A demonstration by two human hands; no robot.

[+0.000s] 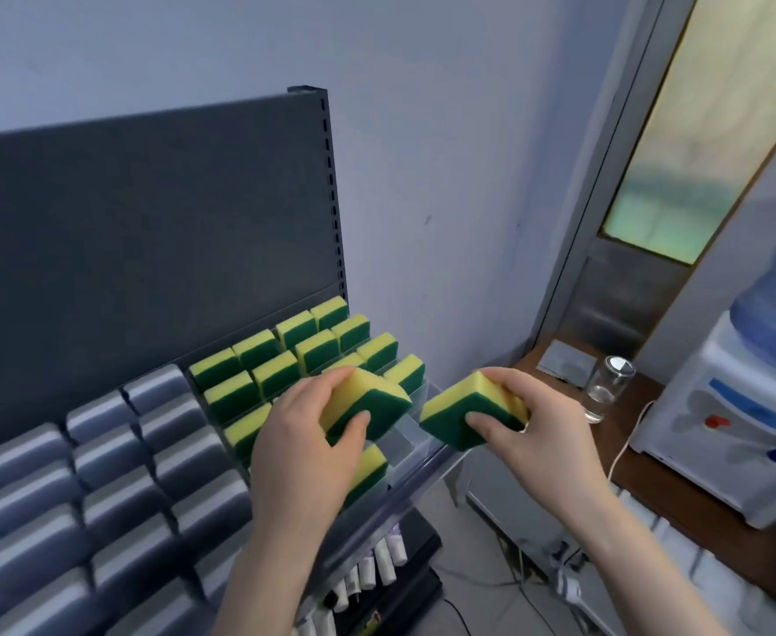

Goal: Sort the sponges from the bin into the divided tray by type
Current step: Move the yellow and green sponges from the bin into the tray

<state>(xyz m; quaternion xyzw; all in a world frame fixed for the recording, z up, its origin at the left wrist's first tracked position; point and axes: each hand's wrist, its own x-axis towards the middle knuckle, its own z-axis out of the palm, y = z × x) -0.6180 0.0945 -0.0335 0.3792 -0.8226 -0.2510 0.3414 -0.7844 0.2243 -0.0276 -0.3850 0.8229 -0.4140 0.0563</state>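
Cool, bluish, fairly dim light fills the scene. The brightest patch is the frosted glass panel [698, 130] at the far right, glowing yellow-green. Shadows are soft, and the dark back panel [147, 222] looks flat and murky. Each yellow-green sponge [477, 392] in the middle is fairly sharp, while the grey sponges [32, 521] at near left and the water dispenser [744, 406] at right smear with blur. Wide-angle distortion bends the door frame [611, 176].

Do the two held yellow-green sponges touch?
Apart: the head view shows a gap between the yellow-green foam sponge in the left hand and the sponge in the right hand.
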